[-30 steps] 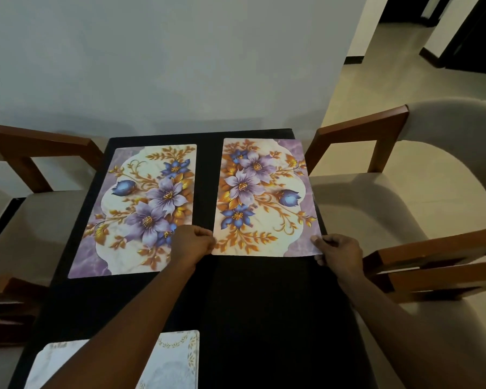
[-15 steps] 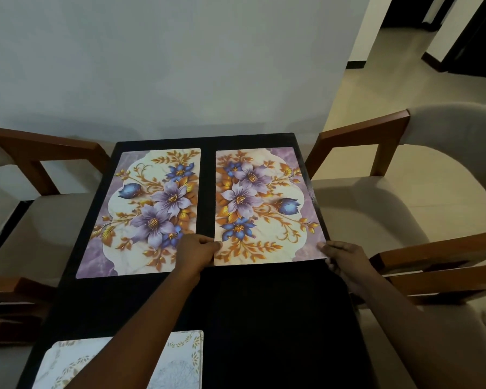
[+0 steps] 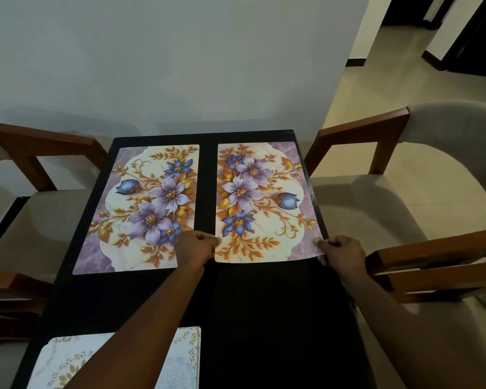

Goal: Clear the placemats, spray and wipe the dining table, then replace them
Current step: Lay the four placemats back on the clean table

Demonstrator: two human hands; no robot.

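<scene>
Two floral placemats lie side by side at the far end of the black dining table (image 3: 264, 318). The right placemat (image 3: 264, 200) is held at both near corners: my left hand (image 3: 194, 247) pinches its near left corner and my right hand (image 3: 341, 254) pinches its near right corner at the table's right edge. The left placemat (image 3: 141, 209) lies flat, its near right corner partly under my left hand. A pale placemat with a leaf pattern (image 3: 118, 360) sits at the near left, partly hidden by my left forearm.
Wooden-armed upholstered chairs stand on the right (image 3: 404, 192) and left (image 3: 26, 206) of the table, with another armrest (image 3: 432, 265) close to my right hand. A white wall runs behind the table's far end. Tiled floor opens at the back right.
The right placemat has turned from a tilt to lie parallel with the left one and sits straighter on the table. Both hands stayed on its near corners.
</scene>
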